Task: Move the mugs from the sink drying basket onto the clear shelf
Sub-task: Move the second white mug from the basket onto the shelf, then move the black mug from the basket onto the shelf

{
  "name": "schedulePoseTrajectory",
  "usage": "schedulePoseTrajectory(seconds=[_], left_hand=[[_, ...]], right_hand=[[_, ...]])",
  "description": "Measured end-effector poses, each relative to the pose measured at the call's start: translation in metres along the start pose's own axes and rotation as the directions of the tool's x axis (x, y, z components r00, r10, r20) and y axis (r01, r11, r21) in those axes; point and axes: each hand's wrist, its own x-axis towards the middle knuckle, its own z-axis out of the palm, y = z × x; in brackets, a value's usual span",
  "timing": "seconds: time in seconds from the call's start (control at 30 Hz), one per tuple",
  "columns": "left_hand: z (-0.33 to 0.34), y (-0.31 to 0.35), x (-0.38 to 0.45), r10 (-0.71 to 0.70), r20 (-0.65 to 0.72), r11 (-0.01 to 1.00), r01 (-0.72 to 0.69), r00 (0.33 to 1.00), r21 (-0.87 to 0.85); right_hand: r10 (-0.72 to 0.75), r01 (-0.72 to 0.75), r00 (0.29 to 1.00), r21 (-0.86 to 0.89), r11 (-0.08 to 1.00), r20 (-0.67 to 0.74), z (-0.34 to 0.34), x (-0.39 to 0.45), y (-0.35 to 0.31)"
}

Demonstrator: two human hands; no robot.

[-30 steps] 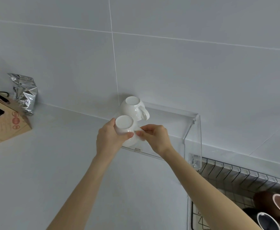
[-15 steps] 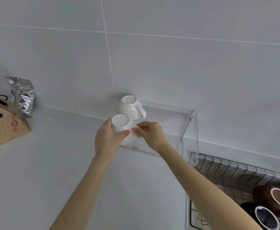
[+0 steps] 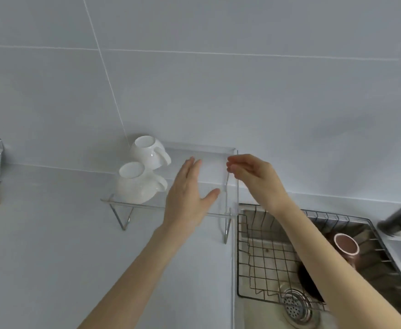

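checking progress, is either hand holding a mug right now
No, the left hand is open and flat over the clear shelf and the right hand holds nothing, while both white mugs sit on the shelf.

no legible text, labels, or numbers
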Motion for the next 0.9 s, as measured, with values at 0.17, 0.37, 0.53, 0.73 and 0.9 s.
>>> schedulePoseTrajectory(seconds=[0.17, 0.37, 0.53, 0.73, 0.9], left_hand=[[0.071, 0.062, -0.031, 0.139, 0.368, 0.964, -0.04, 0.919, -0.264], [0.163, 0.072, -0.054, 0.072, 0.671, 0.967, 0.114, 0.738, -0.23], [0.219, 0.067, -0.062, 0.005, 0.755, 0.974, 0.168, 0.655, -0.152], [0.267, 0.065, -0.07, -0.01, 0.796, 0.984, 0.15, 0.605, -0.102], [0.288, 0.065, -0.074, 0.008, 0.785, 0.98, 0.15, 0.619, -0.129]], right_hand=[[0.093, -0.103, 0.986, -0.066, 0.993, -0.139, -0.084, -0.056, 0.034], [0.289, -0.347, 0.922, -0.212, 0.914, -0.259, -0.145, -0.105, 0.114], [0.427, -0.499, 0.855, -0.239, 0.833, -0.295, -0.165, -0.126, 0.176], [0.584, -0.629, 0.776, -0.354, 0.692, -0.236, -0.17, -0.143, 0.229], [0.626, -0.653, 0.745, -0.445, 0.613, -0.23, -0.172, -0.15, 0.252]])
